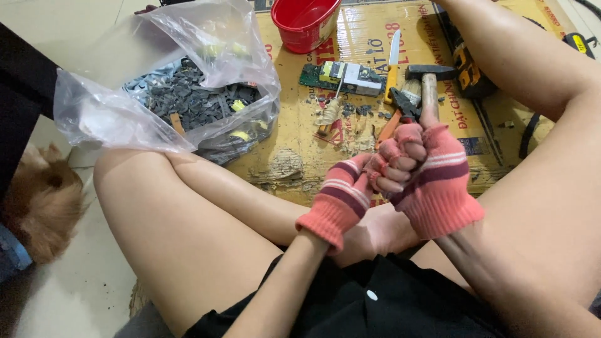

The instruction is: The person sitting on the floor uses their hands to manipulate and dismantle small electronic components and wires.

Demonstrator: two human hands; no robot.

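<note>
1. The hammer stands nearly upright in this view: its long axis runs from the gloved fist up to the dark metal head, whose bar lies crosswise, pointing left and right over the cardboard sheet.
2. The right hand, in a pink and maroon striped fingerless glove, is clenched tight around the lower end of the hammer's wooden handle, bare fingertips curled in toward the palm.
3. The left hand, in a matching glove, is closed narrow and presses against the right fist from the left; whether it pinches anything small between its fingers cannot be told.
4. Taking the hammer as landmark: just left of its head lies a knife with a yellow handle, blade pointing away from the person.
5. Further left of the hammer sits a green circuit board with pale blocky parts on it, and dark crumbs lie scattered below it.
6. Beyond the hammer, up and to the left, stands a red plastic bowl.
7. Well left of the hammer, a clear plastic bag holds a heap of dark grey scrap pieces with a few yellow ones.
8. Both hands hover above the person's crossed bare legs, below the hammer's head.
</note>
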